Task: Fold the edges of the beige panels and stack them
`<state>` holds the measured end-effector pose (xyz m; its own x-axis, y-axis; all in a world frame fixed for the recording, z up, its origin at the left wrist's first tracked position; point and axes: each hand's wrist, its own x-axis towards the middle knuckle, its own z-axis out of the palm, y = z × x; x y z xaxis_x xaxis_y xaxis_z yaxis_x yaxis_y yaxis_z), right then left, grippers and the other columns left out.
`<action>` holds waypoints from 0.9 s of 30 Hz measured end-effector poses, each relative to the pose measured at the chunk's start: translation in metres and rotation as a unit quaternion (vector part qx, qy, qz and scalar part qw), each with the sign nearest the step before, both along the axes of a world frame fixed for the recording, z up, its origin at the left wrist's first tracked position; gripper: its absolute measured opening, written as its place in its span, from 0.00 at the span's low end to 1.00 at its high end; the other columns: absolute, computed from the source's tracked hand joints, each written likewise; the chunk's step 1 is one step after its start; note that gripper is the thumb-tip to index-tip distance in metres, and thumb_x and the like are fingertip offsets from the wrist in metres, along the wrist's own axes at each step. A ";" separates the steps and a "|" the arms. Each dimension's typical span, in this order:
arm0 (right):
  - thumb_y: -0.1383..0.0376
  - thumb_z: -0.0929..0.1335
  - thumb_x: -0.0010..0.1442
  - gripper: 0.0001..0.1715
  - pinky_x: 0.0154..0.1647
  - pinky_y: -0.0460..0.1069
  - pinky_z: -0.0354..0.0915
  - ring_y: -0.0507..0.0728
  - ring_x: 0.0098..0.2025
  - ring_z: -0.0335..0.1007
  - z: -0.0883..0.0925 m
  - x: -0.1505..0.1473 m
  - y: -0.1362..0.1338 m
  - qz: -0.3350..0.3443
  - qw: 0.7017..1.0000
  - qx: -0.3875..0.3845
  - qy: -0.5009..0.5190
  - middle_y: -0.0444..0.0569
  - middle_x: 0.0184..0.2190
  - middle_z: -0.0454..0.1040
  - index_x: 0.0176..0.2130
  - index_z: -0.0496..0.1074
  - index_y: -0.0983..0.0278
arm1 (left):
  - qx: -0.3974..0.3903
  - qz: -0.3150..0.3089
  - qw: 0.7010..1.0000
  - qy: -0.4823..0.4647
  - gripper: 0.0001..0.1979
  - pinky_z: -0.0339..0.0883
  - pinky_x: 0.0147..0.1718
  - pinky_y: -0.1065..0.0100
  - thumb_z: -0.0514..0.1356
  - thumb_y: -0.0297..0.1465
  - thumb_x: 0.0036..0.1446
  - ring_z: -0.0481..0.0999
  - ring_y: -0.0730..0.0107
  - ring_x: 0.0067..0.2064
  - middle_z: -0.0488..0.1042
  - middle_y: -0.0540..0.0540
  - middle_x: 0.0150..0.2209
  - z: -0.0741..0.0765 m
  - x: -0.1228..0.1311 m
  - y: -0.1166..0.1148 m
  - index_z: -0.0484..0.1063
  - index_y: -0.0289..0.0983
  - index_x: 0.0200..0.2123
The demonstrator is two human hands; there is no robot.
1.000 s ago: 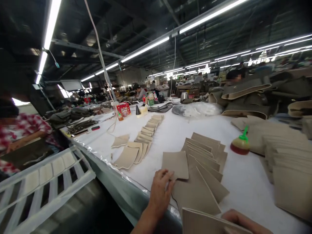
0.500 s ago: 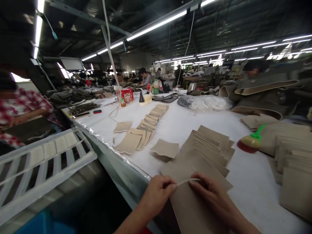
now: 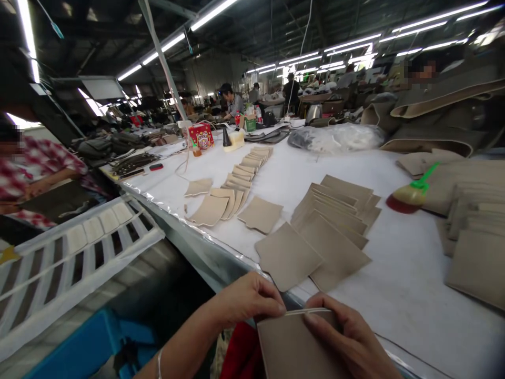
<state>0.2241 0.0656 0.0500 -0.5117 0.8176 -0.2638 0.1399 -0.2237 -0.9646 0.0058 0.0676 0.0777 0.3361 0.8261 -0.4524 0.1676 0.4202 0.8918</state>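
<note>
Both my hands grip one tan fabric piece (image 3: pixel 290 345) at the table's near edge. My left hand (image 3: pixel 246 300) pinches its top left corner. My right hand (image 3: pixel 349 339) has its fingers closed along the top edge and right side. Just beyond lies a loose tan piece (image 3: pixel 287 255), and behind that a fanned stack of tan pieces (image 3: pixel 339 216). Another single piece (image 3: pixel 260 214) rests to the left of the stack.
A second overlapped row of tan pieces (image 3: pixel 236 189) runs away on the white table (image 3: pixel 394 284). A glue bottle with a green nozzle (image 3: pixel 410 193) lies to the right. More stacked pieces (image 3: pixel 471 231) sit at far right. A white slatted rack (image 3: pixel 74 247) and a person in plaid (image 3: pixel 35 173) are left.
Both hands drew the held piece back from the stack to the table's near edge. The view tilted down, and a loose piece now lies flat in front of the stack.
</note>
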 end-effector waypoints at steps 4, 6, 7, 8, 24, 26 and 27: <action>0.41 0.67 0.60 0.27 0.25 0.45 0.60 0.54 0.27 0.63 -0.012 0.002 -0.019 0.018 1.000 -0.009 -0.011 0.43 0.25 0.68 0.32 0.69 0.62 | -0.056 -0.048 0.997 -0.014 0.11 0.57 0.23 0.74 0.67 0.34 0.39 0.64 0.78 0.22 0.71 0.51 0.20 -0.008 -0.003 -0.009 0.79 0.32 0.26; 0.41 0.65 0.61 0.27 0.25 0.45 0.61 0.55 0.27 0.65 -0.016 0.005 -0.024 0.034 0.999 -0.005 -0.023 0.43 0.26 0.70 0.33 0.69 0.62 | -0.080 -0.063 0.995 -0.020 0.12 0.61 0.23 0.73 0.67 0.35 0.39 0.67 0.76 0.21 0.72 0.51 0.20 -0.012 -0.002 -0.014 0.79 0.32 0.27; 0.42 0.65 0.62 0.26 0.25 0.45 0.62 0.55 0.27 0.65 -0.017 0.007 -0.025 0.047 0.998 0.011 -0.031 0.44 0.26 0.70 0.33 0.69 0.62 | -0.089 -0.067 0.994 -0.022 0.12 0.62 0.23 0.73 0.67 0.35 0.39 0.68 0.76 0.21 0.72 0.51 0.20 -0.014 -0.001 -0.015 0.79 0.32 0.27; 0.44 0.64 0.63 0.24 0.27 0.46 0.63 0.56 0.28 0.67 -0.017 0.009 -0.024 0.057 0.997 0.038 -0.041 0.44 0.26 0.71 0.33 0.70 0.61 | -0.096 -0.069 0.993 -0.024 0.12 0.64 0.23 0.73 0.67 0.35 0.39 0.68 0.75 0.21 0.72 0.51 0.20 -0.015 0.001 -0.017 0.79 0.33 0.27; 0.71 0.65 0.64 0.06 0.44 0.53 0.53 0.57 0.36 0.66 0.002 0.003 -0.011 0.129 0.784 0.583 -0.168 0.43 0.33 0.71 0.37 0.69 0.61 | -0.079 -0.026 0.996 -0.032 0.07 0.61 0.20 0.75 0.63 0.31 0.38 0.65 0.77 0.19 0.69 0.53 0.17 -0.020 0.017 -0.020 0.75 0.33 0.23; 0.71 0.63 0.66 0.08 0.42 0.53 0.52 0.56 0.34 0.65 -0.001 0.004 -0.011 0.126 0.777 0.596 -0.159 0.43 0.30 0.71 0.35 0.68 0.62 | -0.060 -0.030 0.998 -0.020 0.07 0.58 0.20 0.75 0.61 0.30 0.39 0.63 0.77 0.19 0.68 0.54 0.17 -0.021 0.018 -0.022 0.75 0.32 0.24; 0.71 0.63 0.67 0.10 0.41 0.52 0.52 0.56 0.33 0.64 -0.002 0.004 -0.011 0.127 0.775 0.599 -0.155 0.42 0.29 0.70 0.34 0.68 0.62 | -0.050 -0.033 0.998 -0.013 0.06 0.56 0.20 0.75 0.60 0.29 0.40 0.62 0.78 0.19 0.67 0.54 0.17 -0.022 0.019 -0.023 0.75 0.32 0.24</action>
